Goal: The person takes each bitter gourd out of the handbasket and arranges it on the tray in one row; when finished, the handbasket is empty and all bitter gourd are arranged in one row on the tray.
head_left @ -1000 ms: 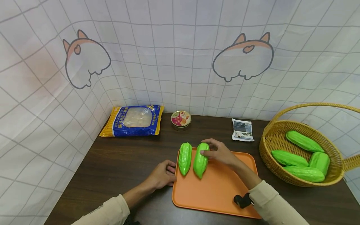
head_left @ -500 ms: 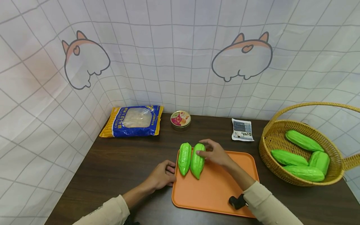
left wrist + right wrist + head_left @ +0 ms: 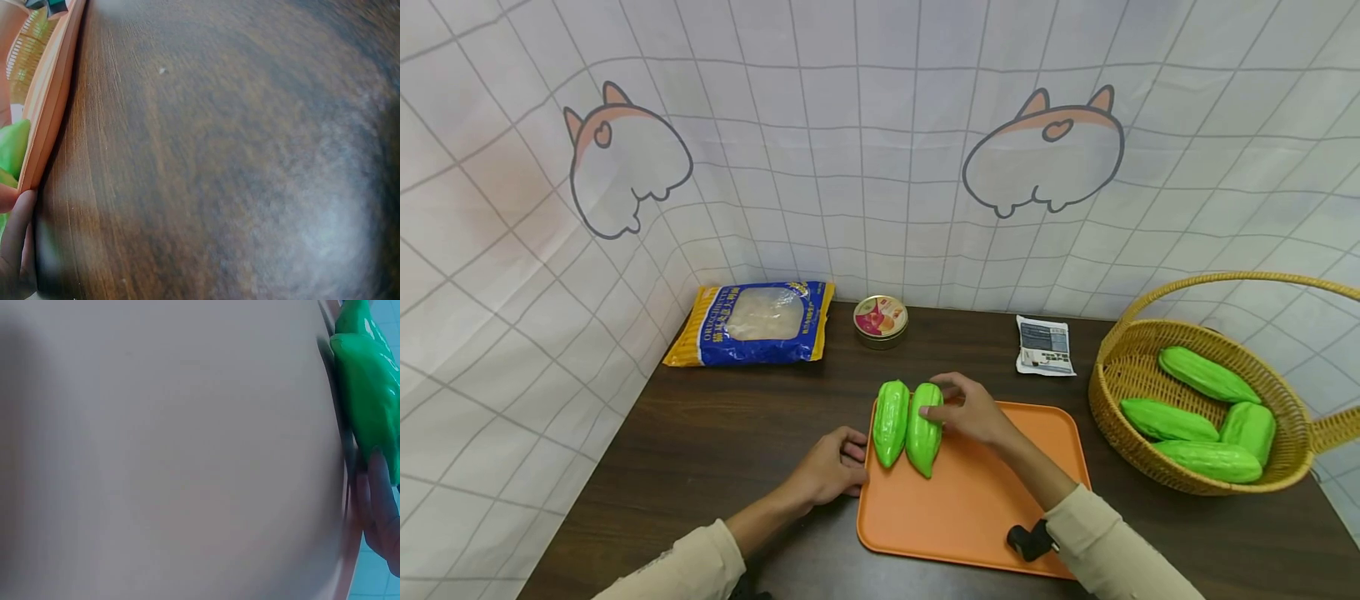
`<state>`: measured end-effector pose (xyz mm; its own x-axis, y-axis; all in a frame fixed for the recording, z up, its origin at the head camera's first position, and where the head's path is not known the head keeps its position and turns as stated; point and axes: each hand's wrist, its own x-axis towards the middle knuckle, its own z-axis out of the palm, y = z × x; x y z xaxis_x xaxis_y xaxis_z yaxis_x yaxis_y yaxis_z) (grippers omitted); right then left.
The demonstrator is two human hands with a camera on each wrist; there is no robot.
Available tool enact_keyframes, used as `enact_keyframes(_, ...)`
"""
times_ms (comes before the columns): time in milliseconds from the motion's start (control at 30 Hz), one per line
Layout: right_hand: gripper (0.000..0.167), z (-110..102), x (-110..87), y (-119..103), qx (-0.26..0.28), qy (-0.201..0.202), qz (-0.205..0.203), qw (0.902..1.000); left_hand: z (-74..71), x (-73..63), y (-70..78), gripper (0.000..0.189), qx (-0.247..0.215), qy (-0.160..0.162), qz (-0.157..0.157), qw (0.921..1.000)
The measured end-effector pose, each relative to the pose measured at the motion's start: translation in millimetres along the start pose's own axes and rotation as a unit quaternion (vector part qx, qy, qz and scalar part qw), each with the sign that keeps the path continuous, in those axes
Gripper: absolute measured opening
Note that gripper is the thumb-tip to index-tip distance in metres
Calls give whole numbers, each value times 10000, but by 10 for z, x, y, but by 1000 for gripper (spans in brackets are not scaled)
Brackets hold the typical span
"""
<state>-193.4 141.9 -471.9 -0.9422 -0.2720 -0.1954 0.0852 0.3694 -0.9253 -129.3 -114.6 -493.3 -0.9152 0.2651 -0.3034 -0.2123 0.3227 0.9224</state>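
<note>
Two bright green, ridged gourds with pointed ends lie side by side at the left end of an orange tray (image 3: pixel 970 508). My right hand (image 3: pixel 972 414) holds the right gourd (image 3: pixel 922 440), its thumb on top and its fingers round the far end. The right wrist view shows fingertips (image 3: pixel 377 487) against that gourd (image 3: pixel 372 394). Close along its left side lies the other gourd (image 3: pixel 891 423), untouched by either hand. My left hand (image 3: pixel 831 468) pinches the tray's left rim (image 3: pixel 47 119), as the left wrist view shows.
To the right stands a wicker basket (image 3: pixel 1111 442) with several green gourds and a tall handle. Along the back lie a blue and yellow pasta bag (image 3: pixel 756 325), a round tin (image 3: pixel 881 321) and a white packet (image 3: pixel 1045 346). A patterned cloth (image 3: pixel 880 150) hangs behind.
My right hand has moved the right gourd leftward, narrowing the gap to the other one. My left hand has stayed at the tray's edge.
</note>
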Motion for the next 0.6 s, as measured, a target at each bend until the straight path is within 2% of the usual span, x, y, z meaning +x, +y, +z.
enact_keyframes(600, 49, 81, -23, -10, 18, 138, 224, 9997, 2, 16, -11, 55, 27, -7, -56, 10000)
